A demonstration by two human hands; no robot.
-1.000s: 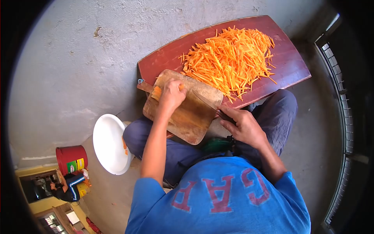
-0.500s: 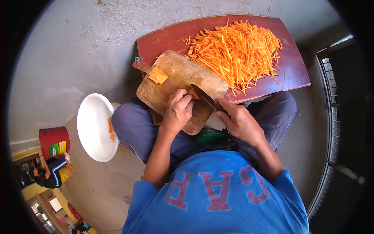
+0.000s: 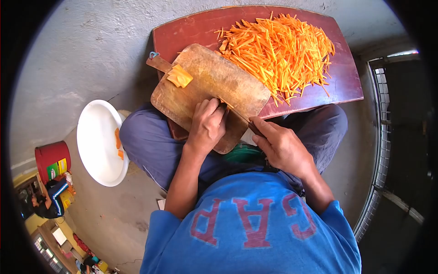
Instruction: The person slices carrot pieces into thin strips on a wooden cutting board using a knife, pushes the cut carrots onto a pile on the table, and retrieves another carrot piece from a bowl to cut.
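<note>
My right hand (image 3: 284, 145) is closed on the handle of a knife (image 3: 241, 114), its blade edge-on over the wooden cutting board (image 3: 237, 84). Beside the blade, my left hand (image 3: 208, 122) has its fingers curled on the board, against a carrot piece that they mostly hide. A thin orange strip (image 3: 224, 102) shows along the blade. Several flat carrot slices (image 3: 179, 76) lie near the board's handle. Behind the board, a large heap of carrot strips (image 3: 283, 52) covers much of the red tabletop (image 3: 182, 33).
At the left, a white basin (image 3: 96, 150) holds a few carrot pieces. Farther off are a red bucket (image 3: 51, 157) and a person (image 3: 51, 198). Something green (image 3: 244, 153) sits below the board. A rough wall stands behind the table, a metal grille at the right.
My left hand moved from the slices near the board's handle to the blade, leaving them on the board. The knife turned from flat-looking to edge-on. The whole view shifted.
</note>
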